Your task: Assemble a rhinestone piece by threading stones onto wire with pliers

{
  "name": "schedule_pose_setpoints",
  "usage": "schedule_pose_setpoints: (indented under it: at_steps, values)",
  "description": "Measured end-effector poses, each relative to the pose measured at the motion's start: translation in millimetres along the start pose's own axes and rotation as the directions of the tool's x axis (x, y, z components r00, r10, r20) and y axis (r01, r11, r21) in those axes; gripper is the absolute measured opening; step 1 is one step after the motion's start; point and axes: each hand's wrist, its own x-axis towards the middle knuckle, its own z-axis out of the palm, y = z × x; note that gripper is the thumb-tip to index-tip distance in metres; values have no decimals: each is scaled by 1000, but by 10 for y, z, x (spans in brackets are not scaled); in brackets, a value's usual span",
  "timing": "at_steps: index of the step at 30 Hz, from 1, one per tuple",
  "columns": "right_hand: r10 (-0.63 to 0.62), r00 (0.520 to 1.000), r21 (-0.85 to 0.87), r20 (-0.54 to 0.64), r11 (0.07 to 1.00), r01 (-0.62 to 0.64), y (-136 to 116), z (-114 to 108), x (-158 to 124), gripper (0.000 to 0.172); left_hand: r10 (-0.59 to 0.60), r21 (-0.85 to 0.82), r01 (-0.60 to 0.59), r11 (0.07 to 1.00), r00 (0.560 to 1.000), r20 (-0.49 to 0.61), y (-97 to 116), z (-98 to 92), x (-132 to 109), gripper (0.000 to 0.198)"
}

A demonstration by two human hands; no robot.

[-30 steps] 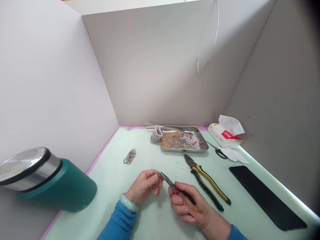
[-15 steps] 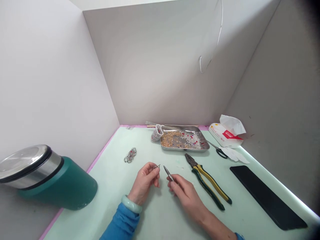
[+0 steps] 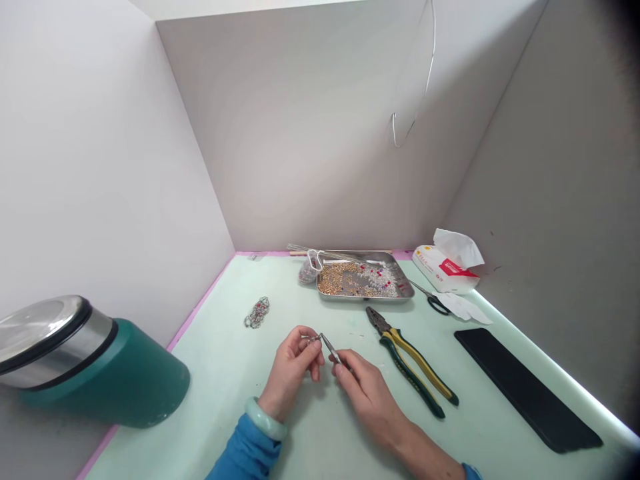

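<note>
My left hand [image 3: 294, 365] pinches a small piece of thin metal wire [image 3: 313, 338] between thumb and forefinger; its finer shape is too small to tell. My right hand [image 3: 365, 390] is closed around slim, pointed silver tweezers [image 3: 331, 348]. Their tip meets the end of the wire at my left fingertips. On the table beyond my left hand lies a little heap of linked wire and beads [image 3: 257, 313]. Right of my hands rest large combination pliers [image 3: 410, 360] with green and yellow handles.
A metal tray [image 3: 367, 299] holds gold, clear and red beads, with a small bag of beads [image 3: 309, 269] beside it. A tissue pack [image 3: 445, 268], scissors [image 3: 438, 305] and a black flat slab [image 3: 527, 390] are right. A green tumbler [image 3: 107, 373] lies left.
The tweezers have moved left and their tip now meets the wire in my left hand. The whole view has shifted slightly.
</note>
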Motion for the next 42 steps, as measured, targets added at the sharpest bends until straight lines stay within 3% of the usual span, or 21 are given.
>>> schedule_pose_setpoints:
  at_steps: [11, 15, 18, 23, 25, 29, 34, 38, 42]
  values:
    - [-15, 1000, -34, 13, 999, 15, -29, -8, -20, 23, 23, 86, -22, 996, 1000, -5, -74, -6, 32, 17]
    - [44, 996, 167, 78, 984, -56, 0, -10, -12, 25, 31, 59, -32, 998, 999, 21, -65, -14, 29, 18]
    - [69, 986, 363, 153, 924, -121, 10, -10, -3, 28, 32, 12, -32, 999, 999, 43, -58, -26, 25, 18]
    - [85, 975, 464, 204, 869, -172, -8, -9, 3, 31, 37, 27, -38, 999, 999, 30, -58, -35, 29, 18]
    - [88, 978, 405, 188, 900, -159, -16, -12, -7, 30, 41, 63, -42, 997, 999, 17, -61, -33, 34, 18]
    - [52, 996, 114, 65, 992, -60, -27, -5, -23, 24, 39, 144, -38, 989, 999, -9, -85, -15, 48, 18]
    - [0, 998, -83, 66, 997, 6, -83, 11, -14, 21, 46, 242, -33, 970, 998, -47, -96, -15, 34, 17]
    - [0, 993, -104, 116, 994, 12, -143, -41, -19, 19, 132, 424, -90, 901, 989, -71, -65, -55, 8, 14]
    - [33, 984, -10, 174, 999, -32, -163, -116, -12, 19, 107, 425, -74, 902, 993, -53, -50, -73, 10, 13]
